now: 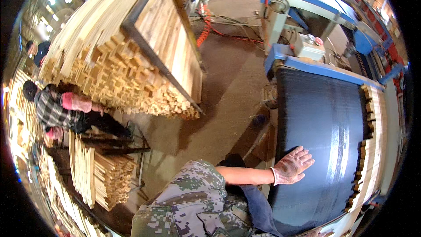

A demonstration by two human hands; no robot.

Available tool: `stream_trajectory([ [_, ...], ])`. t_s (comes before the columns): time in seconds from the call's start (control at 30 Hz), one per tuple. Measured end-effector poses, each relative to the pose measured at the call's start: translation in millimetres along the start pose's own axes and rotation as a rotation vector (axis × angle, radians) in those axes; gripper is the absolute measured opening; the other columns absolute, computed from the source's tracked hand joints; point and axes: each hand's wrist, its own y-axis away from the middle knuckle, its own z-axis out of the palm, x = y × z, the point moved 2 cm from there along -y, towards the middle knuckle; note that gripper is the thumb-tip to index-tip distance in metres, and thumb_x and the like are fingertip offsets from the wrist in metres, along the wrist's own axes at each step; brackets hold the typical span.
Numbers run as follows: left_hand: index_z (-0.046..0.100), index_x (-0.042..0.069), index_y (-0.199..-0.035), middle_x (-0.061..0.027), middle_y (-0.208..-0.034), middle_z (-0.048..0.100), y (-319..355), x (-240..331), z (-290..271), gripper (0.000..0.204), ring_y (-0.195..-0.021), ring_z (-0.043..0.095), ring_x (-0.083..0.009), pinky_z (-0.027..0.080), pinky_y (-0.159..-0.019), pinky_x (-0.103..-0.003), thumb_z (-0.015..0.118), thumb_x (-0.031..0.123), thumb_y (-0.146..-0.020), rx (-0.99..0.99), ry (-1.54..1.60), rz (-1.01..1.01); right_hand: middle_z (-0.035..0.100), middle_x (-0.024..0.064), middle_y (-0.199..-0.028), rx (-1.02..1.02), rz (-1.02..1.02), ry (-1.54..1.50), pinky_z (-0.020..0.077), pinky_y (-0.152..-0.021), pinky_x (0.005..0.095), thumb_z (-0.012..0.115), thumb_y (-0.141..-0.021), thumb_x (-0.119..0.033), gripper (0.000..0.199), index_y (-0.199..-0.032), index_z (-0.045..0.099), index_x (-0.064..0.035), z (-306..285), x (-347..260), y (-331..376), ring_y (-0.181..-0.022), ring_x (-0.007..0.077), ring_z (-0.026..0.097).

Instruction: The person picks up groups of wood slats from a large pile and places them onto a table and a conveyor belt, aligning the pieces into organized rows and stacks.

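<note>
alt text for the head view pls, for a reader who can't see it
A gloved hand lies flat on a wide black conveyor belt, wood strips along its far edge. To the left, stacked lumber and another person crouching.

Black belt (324, 118) bare ahead of and right of the gloved hand's fingers (302, 156). Beyond fingertips: row of wood strips (370, 149) along far edge blocks. Control box (309, 46) stands further ahead.

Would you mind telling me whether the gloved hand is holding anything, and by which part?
Nothing is held: the gloved hand lies flat, fingers spread, on the dark conveyor belt.
</note>
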Motion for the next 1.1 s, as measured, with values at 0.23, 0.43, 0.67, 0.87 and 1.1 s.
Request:
stream_trajectory([
  [0.23, 0.051, 0.002, -0.157, -0.0224, -0.161, 0.050, 3, -2, 11, 0.071, -0.154, 0.040, -0.0389, 0.017, -0.135, -0.054, 0.068, 0.038, -0.098, 0.047, 0.005, -0.013, 0.056, 0.0174, -0.138, -0.122, 0.190, -0.237, 0.0465, -0.088, 0.0385, 0.051, -0.110, -0.039, 0.053, -0.156, 0.049, -0.0140, 42, 16, -15, -0.108, 0.0290, 0.055],
  [0.43, 0.051, 0.002, -0.156, -0.0215, -0.159, 0.051, 3, 0, 8, 0.072, -0.154, 0.041, -0.0378, 0.018, -0.135, -0.054, 0.069, 0.039, -0.097, 0.036, -0.022, -0.007, 0.060, 0.0147, -0.125, -0.176, 0.425, -0.629, 0.0464, -0.073, 0.0348, 0.050, -0.109, -0.044, 0.049, -0.150, 0.055, -0.0178, 61, 43, -33, -0.091, 0.0249, 0.054],
  [0.67, 0.049, 0.001, -0.158, -0.0229, -0.165, 0.046, 3, 0, 0, 0.067, -0.157, 0.037, -0.0379, 0.017, -0.135, -0.052, 0.063, 0.035, -0.102, -0.048, -0.005, -0.050, 0.065, 0.0117, -0.109, -0.110, 0.689, -1.270, 0.0463, -0.055, 0.0305, 0.049, -0.109, -0.049, 0.045, -0.143, 0.062, -0.0223, 46, 107, -60, -0.071, 0.0201, 0.054],
  [0.87, 0.049, 0.002, -0.158, -0.0211, -0.162, 0.050, -3, 5, -6, 0.066, -0.154, 0.042, -0.0379, 0.018, -0.134, -0.053, 0.061, 0.035, -0.102, -0.064, -0.058, -0.010, 0.069, 0.0091, -0.096, -0.118, 0.824, -1.883, 0.0462, -0.040, 0.0267, 0.048, -0.108, -0.053, 0.044, -0.137, 0.069, -0.0261, -16, 169, -79, -0.055, 0.0160, 0.053],
  [1.1, 0.050, 0.004, -0.157, -0.0192, -0.159, 0.053, -5, 10, -8, 0.065, -0.153, 0.043, -0.0368, 0.020, -0.134, -0.053, 0.062, 0.036, -0.102, -0.074, -0.102, 0.013, 0.065, 0.0058, -0.069, -0.989, 0.826, -1.808, 0.0429, -0.036, 0.0259, 0.053, -0.100, -0.071, 0.058, -0.111, 0.078, -0.0205, -47, 184, -76, -0.041, 0.0134, 0.049],
])
